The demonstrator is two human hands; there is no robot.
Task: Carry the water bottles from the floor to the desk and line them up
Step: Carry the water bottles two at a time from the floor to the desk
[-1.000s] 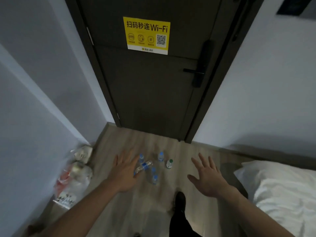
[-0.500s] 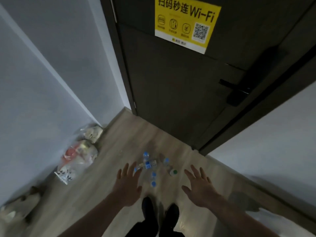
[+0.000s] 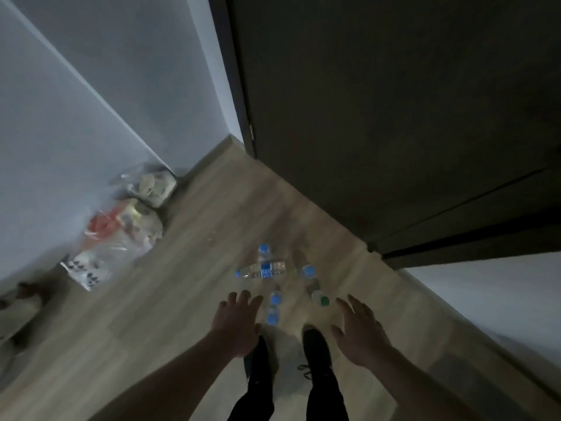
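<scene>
Six or so water bottles (image 3: 264,270) clustering on the wooden floor (image 3: 188,299) by the dark door (image 3: 379,117), one lying flat, the others standing upright. Hovering above them: left hand (image 3: 238,322) and right hand (image 3: 358,332), fingers spread apart, gripping nothing. Standing just behind: two black shoes (image 3: 258,357). Leaning against the left wall: plastic bags (image 3: 121,238).
</scene>
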